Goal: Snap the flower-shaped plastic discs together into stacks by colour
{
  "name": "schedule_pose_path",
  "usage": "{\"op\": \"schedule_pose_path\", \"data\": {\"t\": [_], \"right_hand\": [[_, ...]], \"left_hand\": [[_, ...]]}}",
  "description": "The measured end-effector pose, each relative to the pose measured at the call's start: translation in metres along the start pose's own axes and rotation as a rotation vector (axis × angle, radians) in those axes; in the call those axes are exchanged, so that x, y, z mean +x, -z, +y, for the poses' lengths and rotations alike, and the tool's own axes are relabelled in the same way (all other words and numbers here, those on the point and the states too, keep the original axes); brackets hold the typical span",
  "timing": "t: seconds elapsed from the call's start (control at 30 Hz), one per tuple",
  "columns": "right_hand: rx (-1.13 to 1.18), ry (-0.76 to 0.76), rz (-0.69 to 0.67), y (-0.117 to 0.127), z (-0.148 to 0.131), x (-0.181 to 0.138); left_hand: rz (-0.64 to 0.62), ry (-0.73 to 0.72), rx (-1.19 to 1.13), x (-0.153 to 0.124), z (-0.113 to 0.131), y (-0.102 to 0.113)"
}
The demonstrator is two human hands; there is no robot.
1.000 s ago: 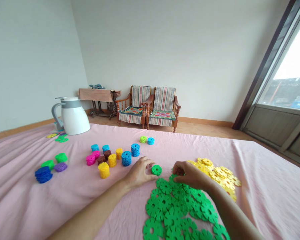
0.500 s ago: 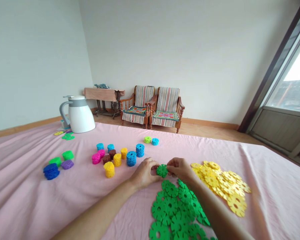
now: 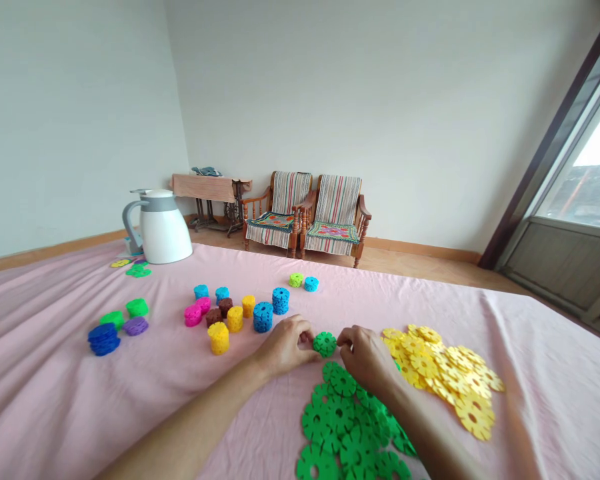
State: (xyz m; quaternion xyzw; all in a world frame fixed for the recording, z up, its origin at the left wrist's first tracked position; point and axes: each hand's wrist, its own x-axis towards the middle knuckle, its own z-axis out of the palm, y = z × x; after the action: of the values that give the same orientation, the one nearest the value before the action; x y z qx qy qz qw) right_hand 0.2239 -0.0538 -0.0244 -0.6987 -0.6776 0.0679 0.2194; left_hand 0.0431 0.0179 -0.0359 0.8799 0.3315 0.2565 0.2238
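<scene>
A short stack of green notched discs stands on the pink cloth between my hands. My left hand curves round its left side, thumb low and fingers behind, closed against the edge. Just right of the stack, my right hand has its fingers curled in, with a small gap to the discs. Whether anything is inside those fingers is hidden. Below my hands spreads a loose pile of green notched discs, partly covered by my right forearm.
Loose yellow discs lie to the right. Left of my hands stand small stacks in blue, yellow, brown and pink. Farther left are dark blue, green and purple stacks. A white jug stands at the back left on the pink cloth.
My right hand has drawn back slightly to the right and down from the green stack, its fingers curling in. My left hand stays beside the stack. The camera view shifts a little.
</scene>
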Motion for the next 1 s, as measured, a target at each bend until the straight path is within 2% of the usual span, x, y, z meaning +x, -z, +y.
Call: {"op": "schedule_pose_path", "data": {"t": [0.17,0.3,0.5,0.6,0.73,0.87,1.0], "right_hand": [[-0.058,0.005,-0.041,0.001,-0.009,-0.003],[-0.017,0.028,-0.032,0.001,-0.008,-0.002],[-0.062,-0.086,0.110,0.016,0.030,0.008],[-0.107,-0.061,0.021,0.024,0.049,0.008],[-0.185,-0.026,-0.084,0.026,0.053,0.004],[-0.209,-0.031,-0.088,0.024,0.050,0.005],[-0.093,-0.055,-0.046,0.024,0.051,0.007]], "left_hand": [[-0.026,0.001,0.009,0.000,0.001,0.002],[-0.016,-0.019,0.006,-0.001,0.001,0.002],[0.044,-0.019,-0.041,-0.002,-0.001,-0.001],[0.038,-0.037,-0.072,-0.003,0.000,-0.004],[0.031,-0.043,-0.074,-0.003,0.001,-0.007],[0.034,-0.064,-0.056,-0.003,0.000,-0.008],[0.035,-0.092,-0.055,-0.002,0.000,-0.008]]}}
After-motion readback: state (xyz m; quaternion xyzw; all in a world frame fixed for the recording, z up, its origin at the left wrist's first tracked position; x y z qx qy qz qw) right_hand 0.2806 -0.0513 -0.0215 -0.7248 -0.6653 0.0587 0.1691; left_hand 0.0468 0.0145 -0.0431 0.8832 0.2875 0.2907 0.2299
